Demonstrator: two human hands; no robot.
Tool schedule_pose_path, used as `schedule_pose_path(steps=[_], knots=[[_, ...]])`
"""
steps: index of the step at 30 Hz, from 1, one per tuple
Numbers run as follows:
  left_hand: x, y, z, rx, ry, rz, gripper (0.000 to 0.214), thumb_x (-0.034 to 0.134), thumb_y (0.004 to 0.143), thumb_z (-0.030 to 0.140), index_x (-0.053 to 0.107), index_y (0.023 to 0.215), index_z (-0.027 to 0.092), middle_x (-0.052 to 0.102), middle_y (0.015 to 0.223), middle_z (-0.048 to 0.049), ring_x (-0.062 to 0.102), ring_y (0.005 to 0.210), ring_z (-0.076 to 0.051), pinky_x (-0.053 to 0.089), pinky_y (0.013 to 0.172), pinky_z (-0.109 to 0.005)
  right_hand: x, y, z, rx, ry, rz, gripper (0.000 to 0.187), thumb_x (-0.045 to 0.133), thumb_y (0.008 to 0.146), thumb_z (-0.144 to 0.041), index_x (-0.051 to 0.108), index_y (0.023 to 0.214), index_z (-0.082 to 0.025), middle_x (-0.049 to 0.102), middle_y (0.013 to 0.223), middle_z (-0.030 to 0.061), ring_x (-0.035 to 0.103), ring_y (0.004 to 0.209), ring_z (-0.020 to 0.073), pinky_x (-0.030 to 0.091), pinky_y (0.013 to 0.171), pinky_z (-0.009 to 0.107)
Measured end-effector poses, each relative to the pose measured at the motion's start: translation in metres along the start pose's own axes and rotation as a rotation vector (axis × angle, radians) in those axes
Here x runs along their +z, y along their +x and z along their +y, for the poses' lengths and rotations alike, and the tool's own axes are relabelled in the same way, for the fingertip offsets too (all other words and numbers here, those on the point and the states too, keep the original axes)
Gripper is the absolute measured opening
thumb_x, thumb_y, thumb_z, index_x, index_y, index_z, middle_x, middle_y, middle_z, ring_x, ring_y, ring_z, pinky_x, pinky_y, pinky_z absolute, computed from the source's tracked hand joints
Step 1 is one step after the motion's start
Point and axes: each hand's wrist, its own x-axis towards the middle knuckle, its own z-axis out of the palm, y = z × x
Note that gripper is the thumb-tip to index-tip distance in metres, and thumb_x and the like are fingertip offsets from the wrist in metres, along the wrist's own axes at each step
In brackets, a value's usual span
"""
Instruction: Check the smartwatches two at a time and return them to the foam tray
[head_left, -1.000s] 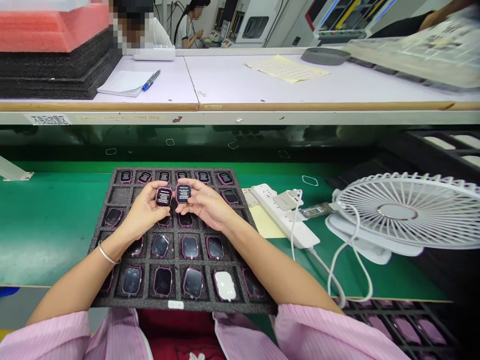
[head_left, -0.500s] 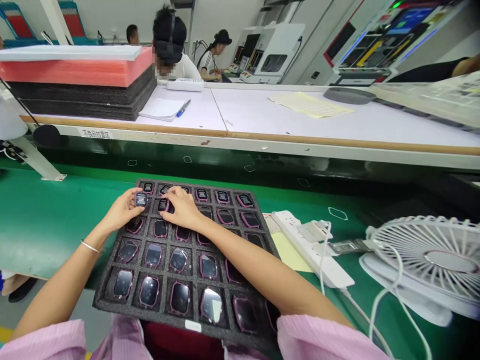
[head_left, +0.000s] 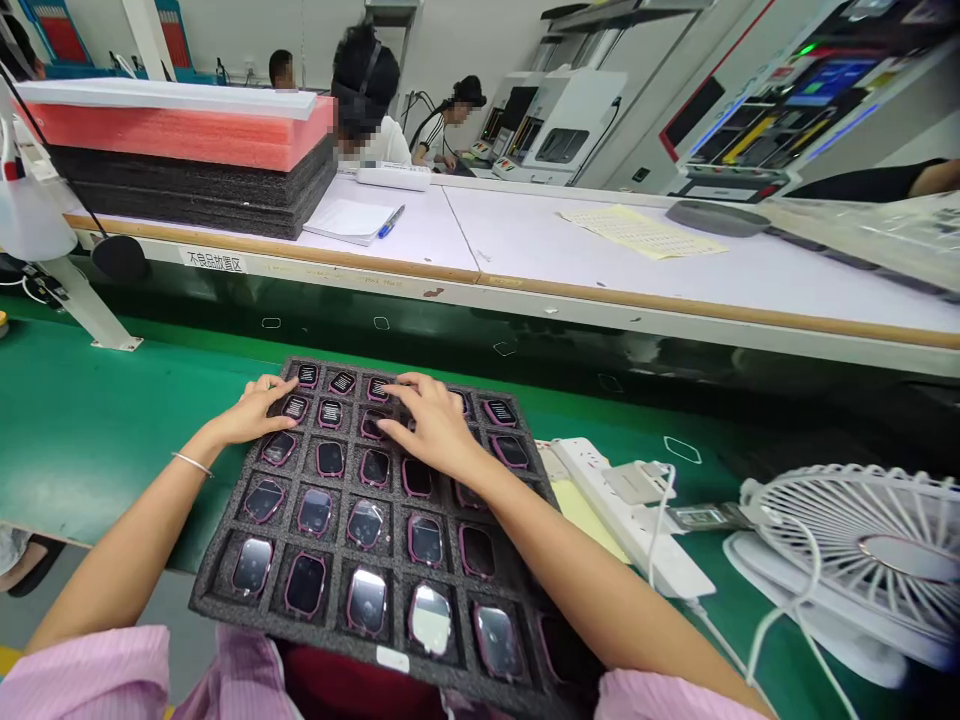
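A black foam tray point(head_left: 337, 640) holds rows of square smartwatch faces with pink-purple frames, one per compartment. At the tray's far left corner, my left hand point(head_left: 251, 412) has thumb and fingers apart beside a lit watch point(head_left: 295, 408) in the second row. My right hand point(head_left: 435, 425) reaches over the third column, its index finger near a lit watch point(head_left: 377, 388) and its thumb at a dark-screened watch point(head_left: 371, 424) below it. Neither hand has lifted a watch. Several far-row watches show white text; the nearer ones are dark. My right hand and forearm hide some compartments.
Right of the tray lie a white power strip point(head_left: 600, 480), a yellow sheet point(head_left: 589, 515) and a white fan point(head_left: 862, 550) with cables. A raised shelf point(head_left: 517, 235) behind carries stacked foam sheets point(head_left: 187, 180), a notepad point(head_left: 349, 220) and a pen. People sit beyond it.
The watch my left hand held up now lies in a compartment. My right hand has left the second column's watch and shifted right to the third column. The view has shifted slightly.
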Motion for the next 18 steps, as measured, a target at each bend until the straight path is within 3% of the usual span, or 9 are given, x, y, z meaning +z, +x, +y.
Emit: schedule_pose_path(steps=[2,4,7,9,10,12,15,18], knots=[[-0.005,0.003,0.006,-0.034,0.061,0.008,0.090,0.074,0.071,0.049,0.042,0.150,0.022,0.052,0.132,-0.0155,0.045,0.123,-0.039,0.033,0.107,-0.055,-0.006,-0.010,0.019,0.049,-0.028,0.018,0.042,0.060,0.092,-0.039,0.061,0.130,-0.021,0.056,0.134,0.0173,0.049,0.123,0.0361,0.038,0.095,0.050],[-0.006,0.009,0.025,-0.062,0.149,0.065,0.095,0.075,0.071,0.051,0.037,0.153,0.021,0.049,0.135,-0.0176,0.043,0.125,-0.042,0.035,0.104,-0.055,-0.009,-0.018,0.033,0.116,-0.087,-0.011,0.033,0.057,0.093,-0.039,0.067,0.120,-0.022,0.062,0.123,0.0157,0.053,0.116,0.0352,0.038,0.091,0.048],[0.011,0.023,0.069,-0.006,0.245,0.093,0.057,0.062,0.085,0.046,0.058,0.135,0.018,0.058,0.122,-0.0150,0.050,0.120,-0.036,0.039,0.103,-0.046,-0.009,-0.024,0.037,0.211,-0.238,-0.108,0.029,0.058,0.094,-0.040,0.072,0.107,-0.018,0.066,0.112,0.0165,0.055,0.108,0.0357,0.036,0.089,0.048],[0.032,0.033,0.101,0.044,0.260,0.021,0.031,0.059,0.090,0.040,0.073,0.106,0.019,0.066,0.104,-0.0119,0.058,0.107,-0.030,0.042,0.098,-0.040,-0.006,-0.025,0.031,0.227,-0.326,-0.118,0.034,0.059,0.094,-0.044,0.072,0.104,-0.014,0.066,0.111,0.0199,0.055,0.108,0.0375,0.034,0.090,0.051],[0.043,0.038,0.115,0.045,0.278,-0.001,0.028,0.061,0.088,0.040,0.075,0.092,0.017,0.067,0.098,-0.0131,0.060,0.101,-0.031,0.043,0.095,-0.041,-0.005,-0.024,0.026,0.222,-0.334,-0.107,0.035,0.059,0.094,-0.044,0.072,0.103,-0.013,0.065,0.112,0.0216,0.054,0.108,0.0383,0.033,0.091,0.052],[0.063,0.046,0.136,0.018,0.322,0.001,0.029,0.071,0.081,0.040,0.074,0.087,0.012,0.067,0.100,-0.0194,0.060,0.103,-0.037,0.043,0.094,-0.046,-0.001,-0.023,0.019,0.213,-0.282,-0.082,0.035,0.059,0.095,-0.043,0.073,0.102,-0.012,0.063,0.115,0.0239,0.053,0.110,0.0392,0.031,0.094,0.054],[0.080,0.052,0.149,-0.042,0.357,0.043,0.037,0.078,0.074,0.034,0.071,0.097,0.007,0.064,0.112,-0.0278,0.055,0.113,-0.045,0.040,0.095,-0.052,0.005,-0.021,0.015,0.230,-0.144,-0.072,0.031,0.062,0.094,-0.039,0.071,0.101,-0.011,0.062,0.117,0.0244,0.052,0.113,0.0396,0.031,0.095,0.054],[0.079,0.052,0.150,-0.065,0.325,0.051,0.032,0.082,0.066,0.026,0.070,0.090,0.009,0.066,0.109,-0.0269,0.056,0.114,-0.046,0.041,0.094,-0.052,0.008,-0.021,0.018,0.261,-0.022,-0.045,0.029,0.070,0.087,-0.038,0.068,0.103,-0.013,0.061,0.118,0.0207,0.052,0.115,0.0382,0.035,0.092,0.049]])
